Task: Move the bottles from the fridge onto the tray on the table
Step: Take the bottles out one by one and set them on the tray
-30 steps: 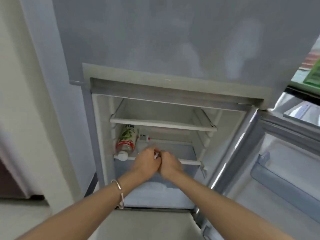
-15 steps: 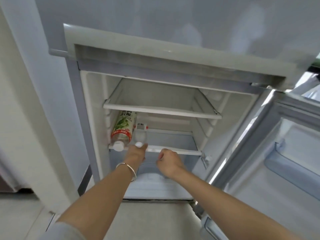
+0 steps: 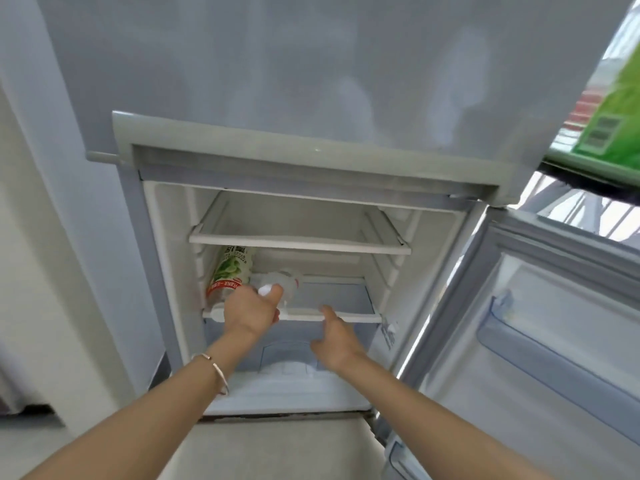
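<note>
The fridge [image 3: 166,271] stands open below me. On its lower shelf [image 3: 349,317] a bottle with a green and red label [image 3: 230,275] lies on its side at the left, cap toward me. Beside it lies a small clear bottle with a white cap [image 3: 282,284]. My left hand [image 3: 251,311] is closed around the neck end of that clear bottle. My right hand [image 3: 334,336] hovers just below the shelf's front edge, fingers apart, holding nothing. The tray and table are out of view.
The upper shelf [image 3: 298,242] holds nothing. The fridge door [image 3: 540,323] swings open at the right with a door bin [image 3: 554,344]. The closed upper door [image 3: 311,81] hangs overhead. A pale wall stands at the left, and a green box [image 3: 620,119] shows at top right.
My left hand has reached onto the lower shelf and closed on the clear bottle, turning it sideways. My right hand has separated from the left and opened.
</note>
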Motion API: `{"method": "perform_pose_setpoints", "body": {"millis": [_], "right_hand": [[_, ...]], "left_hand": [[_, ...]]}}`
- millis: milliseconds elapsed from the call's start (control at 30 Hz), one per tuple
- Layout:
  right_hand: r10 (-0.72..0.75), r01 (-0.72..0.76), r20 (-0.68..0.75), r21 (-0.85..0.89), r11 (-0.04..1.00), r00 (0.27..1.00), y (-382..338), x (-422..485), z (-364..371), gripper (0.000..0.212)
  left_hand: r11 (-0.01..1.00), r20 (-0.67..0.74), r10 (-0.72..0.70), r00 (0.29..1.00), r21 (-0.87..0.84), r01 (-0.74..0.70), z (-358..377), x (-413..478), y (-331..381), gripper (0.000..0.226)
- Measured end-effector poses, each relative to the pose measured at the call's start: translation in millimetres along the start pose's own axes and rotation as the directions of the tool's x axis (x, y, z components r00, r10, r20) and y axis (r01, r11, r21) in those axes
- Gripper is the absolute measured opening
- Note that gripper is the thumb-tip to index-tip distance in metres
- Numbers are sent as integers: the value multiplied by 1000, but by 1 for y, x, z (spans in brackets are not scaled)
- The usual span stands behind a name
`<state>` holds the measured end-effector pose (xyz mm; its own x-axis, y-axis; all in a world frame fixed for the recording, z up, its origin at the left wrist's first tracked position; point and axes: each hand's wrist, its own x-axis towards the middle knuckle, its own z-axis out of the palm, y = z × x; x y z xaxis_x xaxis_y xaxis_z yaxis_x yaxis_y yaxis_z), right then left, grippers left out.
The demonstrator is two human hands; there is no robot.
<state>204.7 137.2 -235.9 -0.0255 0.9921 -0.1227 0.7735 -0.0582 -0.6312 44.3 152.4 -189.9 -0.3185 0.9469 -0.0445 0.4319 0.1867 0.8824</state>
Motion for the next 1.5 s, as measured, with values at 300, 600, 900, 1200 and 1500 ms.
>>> {"method": "perform_pose_setpoints", "body": {"millis": [300,600,900,1200,1500], "right_hand": [[-45,53,-76,100,994,996,-35,-19,-44,78],[-266,314,-211,243,918,941,-23,-100,-144,60],[-175,361,-410,437,824,895,-32,-139,-198,55],[-211,606,-673,427,671,709,-43,-186,-292,40],[40,523,-908,276,806,417,5,-202,-421,62]], "left_hand": [[864,22,381,924,348,-365,-21,-52,117,42],[620,26,699,714,475,-624,-31,-122,219,43],[479,-102,874,475,343,-808,-21,-168,294,45],[312,-237,925,298,20,-950,-8,-217,383,56],[308,-48,945,322,-189,-932,72,-260,424,42]]}}
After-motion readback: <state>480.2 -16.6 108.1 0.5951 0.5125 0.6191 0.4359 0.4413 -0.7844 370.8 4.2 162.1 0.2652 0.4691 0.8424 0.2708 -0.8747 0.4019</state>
